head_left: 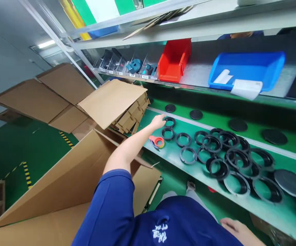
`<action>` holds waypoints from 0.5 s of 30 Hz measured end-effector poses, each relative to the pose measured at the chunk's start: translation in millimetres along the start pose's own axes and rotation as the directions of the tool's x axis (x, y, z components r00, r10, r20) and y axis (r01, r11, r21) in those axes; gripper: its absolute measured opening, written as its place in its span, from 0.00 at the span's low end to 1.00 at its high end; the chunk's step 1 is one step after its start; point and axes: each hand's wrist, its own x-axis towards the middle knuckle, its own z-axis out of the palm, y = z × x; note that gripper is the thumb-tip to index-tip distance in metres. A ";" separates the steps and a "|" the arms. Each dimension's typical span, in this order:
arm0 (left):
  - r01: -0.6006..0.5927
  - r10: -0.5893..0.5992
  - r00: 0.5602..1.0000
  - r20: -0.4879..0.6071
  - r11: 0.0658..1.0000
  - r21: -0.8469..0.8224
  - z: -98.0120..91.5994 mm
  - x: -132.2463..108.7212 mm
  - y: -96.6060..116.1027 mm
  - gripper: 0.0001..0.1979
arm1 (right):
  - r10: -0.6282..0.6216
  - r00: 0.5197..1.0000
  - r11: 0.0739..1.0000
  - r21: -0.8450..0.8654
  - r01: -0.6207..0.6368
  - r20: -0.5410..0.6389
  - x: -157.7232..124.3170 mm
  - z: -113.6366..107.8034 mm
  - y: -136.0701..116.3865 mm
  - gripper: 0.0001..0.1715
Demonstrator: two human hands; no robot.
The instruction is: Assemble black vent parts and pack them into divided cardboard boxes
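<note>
Black rings [216, 155], green bench [173, 153], red bin [174, 61]

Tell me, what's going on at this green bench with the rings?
A person in a blue top stretches the left hand to a black plastic ring at the far end of a spread of similar black rings on the green workbench. It touches the ring; whether it grips is unclear. The right hand hangs low by the bench's near edge, apparently empty. Brown cardboard boxes stand alongside.
</note>
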 end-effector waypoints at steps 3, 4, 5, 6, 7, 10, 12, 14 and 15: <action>0.135 -0.135 0.991 -0.004 0.991 0.011 16.4 64.2 -21.1 0.28 | -0.158 0.959 0.986 0.096 0.139 0.233 61.7 -94.6 -76.4 0.28; 0.180 -0.180 0.984 -0.004 0.984 0.008 21.9 82.5 -31.0 0.29 | -0.195 0.949 0.979 0.104 0.174 0.247 85.8 -121.1 -104.3 0.29; 0.222 -0.222 0.975 -0.004 0.975 0.001 27.0 100.2 -41.6 0.29 | -0.222 0.945 0.974 0.102 0.203 0.241 112.1 -143.2 -131.2 0.30; 0.260 -0.260 0.966 -0.007 0.966 -0.010 31.8 118.0 -52.8 0.29 | -0.245 0.946 0.969 0.091 0.230 0.214 140.3 -160.2 -156.0 0.31; 0.295 -0.295 0.955 -0.012 0.955 -0.024 36.1 136.5 -64.4 0.30 | -0.264 0.950 0.964 0.074 0.255 0.165 169.9 -172.0 -178.1 0.31; 0.372 -0.378 0.925 -0.043 0.923 -0.097 46.2 199.0 -99.6 0.34 | -0.287 0.958 0.957 0.033 0.287 0.011 262.2 -182.7 -227.2 0.29; 0.409 -0.424 0.903 -0.070 0.897 -0.166 52.2 245.4 -122.2 0.36 | -0.270 0.963 0.957 0.107 0.270 -0.015 323.4 -178.0 -250.4 0.30; 0.445 -0.478 0.874 -0.089 0.861 -0.246 59.3 291.3 -142.6 0.38 | -0.215 0.977 0.949 0.234 0.210 -0.006 383.8 -171.0 -271.3 0.32; 0.471 -0.513 0.853 -0.093 0.834 -0.288 63.4 312.7 -151.6 0.39 | -0.173 0.985 0.943 0.289 0.166 -0.002 413.9 -167.6 -281.7 0.34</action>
